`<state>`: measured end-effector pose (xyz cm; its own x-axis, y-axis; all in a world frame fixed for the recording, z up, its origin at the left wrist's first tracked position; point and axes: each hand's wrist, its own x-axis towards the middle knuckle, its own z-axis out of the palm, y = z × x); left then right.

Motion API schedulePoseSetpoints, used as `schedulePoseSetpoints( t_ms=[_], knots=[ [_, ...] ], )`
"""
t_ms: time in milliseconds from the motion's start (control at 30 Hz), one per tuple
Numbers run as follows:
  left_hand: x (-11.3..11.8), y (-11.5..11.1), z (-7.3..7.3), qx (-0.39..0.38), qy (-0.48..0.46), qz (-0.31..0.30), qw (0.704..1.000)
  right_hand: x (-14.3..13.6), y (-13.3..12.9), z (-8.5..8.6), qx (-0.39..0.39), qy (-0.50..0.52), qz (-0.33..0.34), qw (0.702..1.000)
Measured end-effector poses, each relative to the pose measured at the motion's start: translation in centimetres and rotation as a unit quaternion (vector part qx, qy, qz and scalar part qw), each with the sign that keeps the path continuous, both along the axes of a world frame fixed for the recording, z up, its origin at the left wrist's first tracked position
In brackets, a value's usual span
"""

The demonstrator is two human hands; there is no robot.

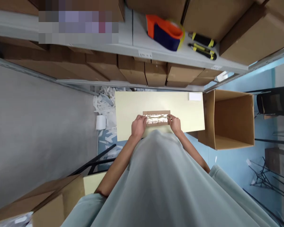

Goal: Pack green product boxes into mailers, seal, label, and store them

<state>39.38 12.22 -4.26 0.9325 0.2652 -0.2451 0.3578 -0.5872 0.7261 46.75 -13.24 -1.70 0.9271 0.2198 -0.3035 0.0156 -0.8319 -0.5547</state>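
A small brown cardboard box (156,112) lies on the pale yellow tabletop (132,104), close to my body. Across its upper face runs a shiny strip of clear packing tape (156,119), wrinkled and catching the light. My left hand (138,126) is closed, its fingertips pinching the left end of the strip. At the opposite end, my right hand (174,124) is also closed, with thumb and fingers pinched on the tape. Both hands touch or nearly touch the box's short edges.
A white slip (195,96) lies at the table's far right corner. A large open carton (234,118) stands to the right. The shelf above holds an orange-and-blue tape dispenser (165,31), two cutters (203,45) and cartons. Paper scraps (106,104) litter the floor at left.
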Motion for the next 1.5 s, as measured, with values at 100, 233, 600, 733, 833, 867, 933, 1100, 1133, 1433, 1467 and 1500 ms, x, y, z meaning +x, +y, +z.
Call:
schedulePoseSetpoints(
  t_ms=[100, 233, 600, 733, 833, 867, 933, 1100, 1133, 1433, 1467, 1500],
  knots=[
    [1.3, 0.8, 2.1, 0.037, 0.078, -0.065, 0.994, 0.5, 0.6, 1.5, -0.082, 0.013, 0.043, 0.996],
    [2.2, 2.3, 4.7, 0.055, 0.081, -0.074, 0.992, 1.2, 1.6, 3.8, -0.167, 0.034, 0.139, 0.975],
    [13.4, 4.1, 15.2, 0.085, -0.167, -0.03, 0.982, 19.6, 9.2, 19.6, -0.149, -0.291, 0.186, 0.927],
    [18.2, 3.7, 23.5, 0.085, -0.273, -0.002, 0.958, 26.0, 14.3, 25.0, -0.203, -0.331, 0.177, 0.904],
    [18.6, 3.2, 25.9, 0.085, -0.308, 0.0, 0.948, 27.8, 16.6, 25.3, -0.241, -0.268, 0.159, 0.919],
    [18.3, 3.0, 25.9, 0.081, -0.313, -0.001, 0.946, 28.0, 16.9, 25.0, -0.243, -0.257, 0.155, 0.922],
    [17.4, 2.6, 25.2, 0.068, -0.323, -0.004, 0.944, 28.1, 17.0, 24.4, -0.234, -0.254, 0.154, 0.926],
    [14.2, 1.8, 21.5, 0.0, -0.346, 0.017, 0.938, 25.4, 14.7, 22.1, -0.144, -0.26, 0.168, 0.94],
    [13.4, 1.5, 20.7, -0.023, -0.35, 0.033, 0.936, 24.0, 14.0, 21.2, -0.072, -0.252, 0.164, 0.951],
    [3.3, -3.4, 16.2, -0.167, -0.328, 0.134, 0.92, 4.4, 9.1, 15.1, 0.407, -0.04, 0.053, 0.911],
    [2.2, -3.7, 16.2, -0.172, -0.326, 0.129, 0.92, 3.1, 8.8, 15.4, 0.402, -0.035, 0.048, 0.914],
    [1.3, -3.9, 16.2, -0.175, -0.327, 0.122, 0.921, 2.1, 8.5, 15.8, 0.396, -0.025, 0.051, 0.916]
  ],
)
